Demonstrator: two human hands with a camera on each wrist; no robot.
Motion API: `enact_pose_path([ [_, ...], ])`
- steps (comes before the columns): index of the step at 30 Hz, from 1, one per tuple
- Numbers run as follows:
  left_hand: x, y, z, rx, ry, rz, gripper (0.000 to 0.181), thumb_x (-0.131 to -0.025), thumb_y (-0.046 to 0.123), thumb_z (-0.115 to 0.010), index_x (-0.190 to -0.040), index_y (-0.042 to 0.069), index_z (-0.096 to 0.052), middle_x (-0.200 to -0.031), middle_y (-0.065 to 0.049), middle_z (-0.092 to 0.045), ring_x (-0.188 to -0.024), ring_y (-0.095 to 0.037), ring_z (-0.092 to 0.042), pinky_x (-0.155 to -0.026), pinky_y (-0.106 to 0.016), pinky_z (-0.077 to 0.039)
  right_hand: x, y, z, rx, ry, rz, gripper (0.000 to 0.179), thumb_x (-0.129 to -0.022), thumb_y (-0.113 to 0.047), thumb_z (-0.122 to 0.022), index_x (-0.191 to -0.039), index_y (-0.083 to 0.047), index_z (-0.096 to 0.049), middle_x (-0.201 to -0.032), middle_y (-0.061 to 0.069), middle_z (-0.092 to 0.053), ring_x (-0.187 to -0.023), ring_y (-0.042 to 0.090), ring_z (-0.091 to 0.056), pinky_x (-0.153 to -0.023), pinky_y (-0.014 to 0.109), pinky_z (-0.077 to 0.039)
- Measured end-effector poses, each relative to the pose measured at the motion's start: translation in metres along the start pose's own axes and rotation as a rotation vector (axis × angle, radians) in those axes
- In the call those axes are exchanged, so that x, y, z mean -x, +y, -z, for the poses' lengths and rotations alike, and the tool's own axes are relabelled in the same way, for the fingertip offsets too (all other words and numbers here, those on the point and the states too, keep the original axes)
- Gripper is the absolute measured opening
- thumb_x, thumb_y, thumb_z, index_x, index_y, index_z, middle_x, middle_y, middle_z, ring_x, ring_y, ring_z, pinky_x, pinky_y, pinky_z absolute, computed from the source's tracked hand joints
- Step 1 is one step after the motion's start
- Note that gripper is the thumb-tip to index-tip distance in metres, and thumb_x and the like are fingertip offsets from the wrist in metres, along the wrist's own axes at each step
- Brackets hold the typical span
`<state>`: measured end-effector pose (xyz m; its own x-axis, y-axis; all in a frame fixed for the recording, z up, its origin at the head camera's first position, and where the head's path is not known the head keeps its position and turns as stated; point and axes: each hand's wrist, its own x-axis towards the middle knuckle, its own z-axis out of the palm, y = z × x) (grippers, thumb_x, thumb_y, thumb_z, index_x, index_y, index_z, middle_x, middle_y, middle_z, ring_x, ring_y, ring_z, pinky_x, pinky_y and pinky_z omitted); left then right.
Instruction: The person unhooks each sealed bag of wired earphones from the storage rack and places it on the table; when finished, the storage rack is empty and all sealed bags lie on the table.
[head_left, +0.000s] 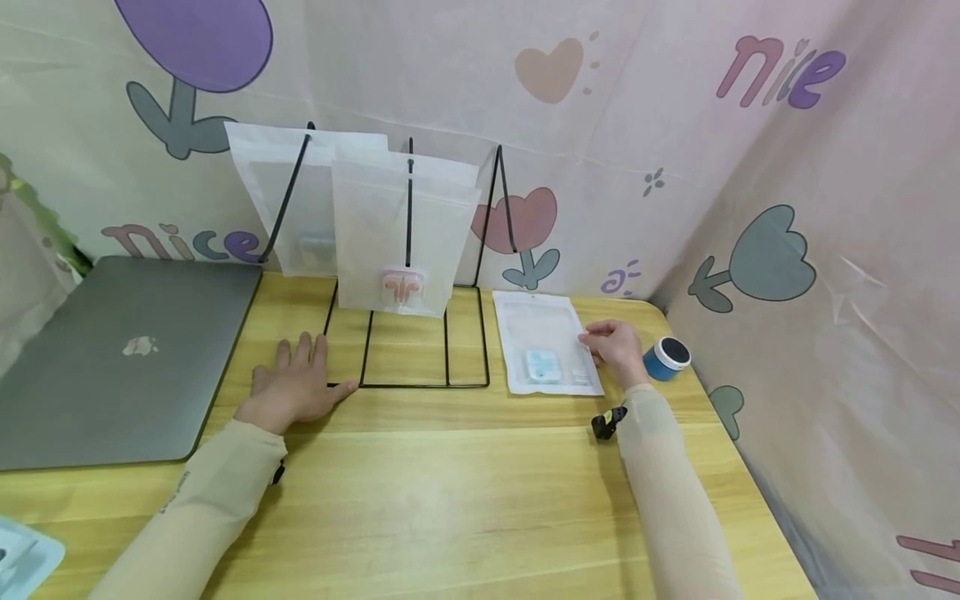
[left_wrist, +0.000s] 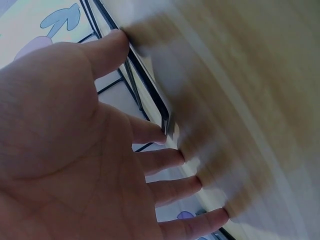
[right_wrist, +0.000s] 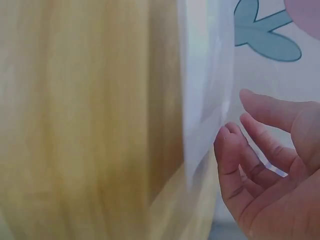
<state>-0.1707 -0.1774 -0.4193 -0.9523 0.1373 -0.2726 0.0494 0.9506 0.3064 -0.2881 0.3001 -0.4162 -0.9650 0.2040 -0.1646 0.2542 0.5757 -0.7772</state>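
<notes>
Bright head view, glare on tabletop (head_left: 427,492), dimmer, hazy wrist views

The left forearm (head_left: 198,508), in a pale sleeve, slants inward across the worktop (head_left: 450,500), and its left hand (head_left: 296,387) lies palm down left of the middle, straight fingers fanned toward the rear edge, thumb stretched sideways. The sleeved right forearm (head_left: 667,492) runs beside the worktop's right edge, leaning slightly inward; near the rear right corner the right hand (head_left: 617,350) bends its fingers loosely, thumb apart from them.
</notes>
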Motion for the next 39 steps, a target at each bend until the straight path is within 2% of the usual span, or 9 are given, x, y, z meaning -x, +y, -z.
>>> enact_pose_path([
  [4,0.000,0.000,0.001,-0.001,-0.005,0.004,0.096,-0.098,0.059,-0.047,-0.152,-0.012,-0.010,-0.154,-0.038,-0.003,-0.137,-0.061,-0.002,-0.097,-0.080,-0.017,0.002,-0.013,-0.003,0.109,0.045,0.026,0.033,-0.090,-0.020,-0.075,-0.118,-0.005,-0.068,-0.113,0.014,-0.063,-0.093,0.028,-0.057,-0.075,0.034,-0.052],
  [8,0.000,0.001,0.001,0.001,-0.007,0.008,0.096,-0.098,0.059,-0.046,-0.152,-0.012,-0.010,-0.154,-0.038,-0.002,-0.137,-0.060,-0.002,-0.097,-0.080,-0.016,0.005,-0.029,-0.008,0.142,0.073,0.073,0.034,-0.089,-0.020,-0.076,-0.119,-0.006,-0.068,-0.121,0.014,-0.061,-0.104,0.029,-0.055,-0.082,0.039,-0.052],
  [14,0.002,0.001,0.003,-0.005,-0.002,0.010,0.096,-0.098,0.059,-0.046,-0.152,-0.013,-0.010,-0.154,-0.038,-0.003,-0.137,-0.060,-0.003,-0.098,-0.079,-0.017,0.008,-0.058,-0.024,0.137,0.077,0.239,0.032,-0.086,-0.017,-0.079,-0.113,-0.003,-0.070,-0.114,0.014,-0.067,-0.101,0.029,-0.060,-0.085,0.042,-0.051],
  [20,0.001,0.000,0.002,-0.001,-0.006,0.009,0.098,-0.098,0.061,-0.046,-0.152,-0.012,-0.009,-0.154,-0.038,-0.002,-0.137,-0.060,-0.002,-0.098,-0.079,-0.017,0.019,-0.089,-0.045,0.114,0.012,0.414,0.022,-0.085,-0.014,-0.080,-0.104,-0.004,-0.071,-0.105,0.013,-0.069,-0.091,0.027,-0.066,-0.079,0.039,-0.054],
  [30,0.001,-0.002,0.002,0.004,0.000,0.006,0.098,-0.098,0.060,-0.046,-0.152,-0.012,-0.009,-0.154,-0.038,-0.002,-0.137,-0.061,-0.003,-0.097,-0.079,-0.018,0.039,-0.129,-0.085,0.113,-0.111,0.632,0.023,-0.086,-0.019,-0.080,-0.104,-0.008,-0.071,-0.102,0.009,-0.071,-0.089,0.021,-0.068,-0.075,0.036,-0.055],
  [33,0.001,-0.003,0.002,0.001,-0.001,0.007,0.098,-0.098,0.061,-0.045,-0.152,-0.012,-0.008,-0.154,-0.038,-0.002,-0.137,-0.061,-0.003,-0.097,-0.079,-0.018,0.042,-0.138,-0.095,0.097,-0.124,0.676,0.025,-0.086,-0.018,-0.080,-0.107,-0.009,-0.071,-0.104,0.009,-0.071,-0.090,0.019,-0.068,-0.080,0.037,-0.053],
  [35,0.000,-0.002,0.001,0.000,0.000,0.007,0.098,-0.098,0.061,-0.045,-0.152,-0.012,-0.009,-0.154,-0.038,-0.002,-0.137,-0.060,-0.003,-0.097,-0.079,-0.017,0.044,-0.144,-0.101,0.094,-0.119,0.689,0.026,-0.086,-0.019,-0.080,-0.108,-0.009,-0.071,-0.104,0.007,-0.071,-0.090,0.017,-0.068,-0.090,0.036,-0.048],
  [39,0.002,0.000,0.000,0.007,0.007,0.000,0.098,-0.098,0.060,-0.046,-0.152,-0.012,-0.009,-0.154,-0.038,-0.003,-0.137,-0.060,-0.004,-0.097,-0.079,-0.017,0.048,-0.151,-0.110,0.094,-0.125,0.696,0.031,-0.086,-0.021,-0.081,-0.112,-0.008,-0.069,-0.105,0.006,-0.071,-0.091,0.014,-0.067,-0.090,0.033,-0.048],
])
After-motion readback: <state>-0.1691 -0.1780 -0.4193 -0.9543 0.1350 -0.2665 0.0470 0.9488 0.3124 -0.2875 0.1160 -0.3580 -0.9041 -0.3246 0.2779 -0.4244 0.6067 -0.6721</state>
